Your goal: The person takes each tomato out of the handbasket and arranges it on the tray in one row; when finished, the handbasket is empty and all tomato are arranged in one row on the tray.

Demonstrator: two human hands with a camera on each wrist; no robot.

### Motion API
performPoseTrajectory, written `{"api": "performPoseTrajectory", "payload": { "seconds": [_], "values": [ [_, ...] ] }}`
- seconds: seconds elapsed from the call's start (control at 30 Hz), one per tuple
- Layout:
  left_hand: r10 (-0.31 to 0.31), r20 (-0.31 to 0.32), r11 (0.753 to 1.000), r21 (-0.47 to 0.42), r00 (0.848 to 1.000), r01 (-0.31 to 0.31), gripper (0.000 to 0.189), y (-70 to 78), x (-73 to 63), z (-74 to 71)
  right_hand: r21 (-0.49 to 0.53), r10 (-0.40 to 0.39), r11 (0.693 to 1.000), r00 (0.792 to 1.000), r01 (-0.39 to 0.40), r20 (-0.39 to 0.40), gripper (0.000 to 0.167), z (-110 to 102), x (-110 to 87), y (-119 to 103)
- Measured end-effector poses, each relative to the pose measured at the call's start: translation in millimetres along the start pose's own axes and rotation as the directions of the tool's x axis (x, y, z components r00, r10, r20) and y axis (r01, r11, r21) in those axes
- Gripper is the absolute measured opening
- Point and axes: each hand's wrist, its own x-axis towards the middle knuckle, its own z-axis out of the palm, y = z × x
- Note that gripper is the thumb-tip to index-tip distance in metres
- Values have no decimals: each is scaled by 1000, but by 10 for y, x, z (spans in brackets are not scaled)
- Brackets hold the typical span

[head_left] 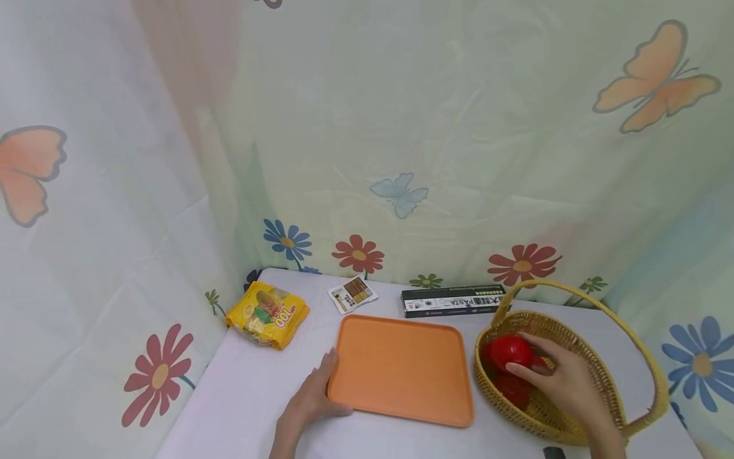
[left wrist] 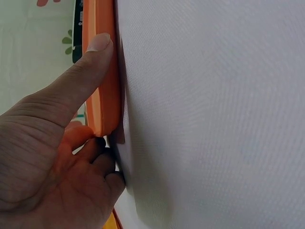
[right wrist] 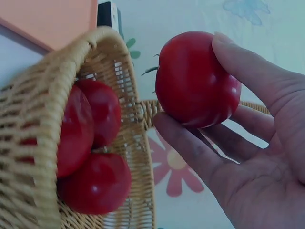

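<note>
My right hand (head_left: 564, 376) grips a red tomato (right wrist: 198, 78) between thumb and fingers, over the wicker basket (head_left: 613, 382). A bit of green stem sticks out from the tomato's side in the right wrist view. Inside the basket, more red tomatoes (right wrist: 95, 183) lie against each other. At the near left corner of the orange tray (head_left: 401, 370), my left hand (head_left: 312, 395) holds the rim. Its thumb lies along the near edge, and its fingers reach up the left edge. The left wrist view shows the fingers curled at the tray's corner.
Behind the tray lie a black pasta box (head_left: 453, 301) and a small printed card (head_left: 352, 294). A yellow packet (head_left: 268, 315) sits at the back left. The basket's handle (head_left: 619, 322) arches up past my right hand. A flowered curtain (head_left: 367, 127) encloses the white table.
</note>
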Motion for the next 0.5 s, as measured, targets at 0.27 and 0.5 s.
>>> {"api": "performPoseTrajectory", "payload": {
  "seconds": [0.27, 0.5],
  "values": [
    [30, 0, 1000, -4, 1000, -30, 127, 4, 2, 12, 61, -110, 992, 992, 114, -69, 75, 212, -34, -157],
    [24, -1, 1000, -7, 1000, -24, 127, -8, 6, 8, 132, -144, 980, 988, 151, -59, 69, 373, -21, -362]
  ]
}}
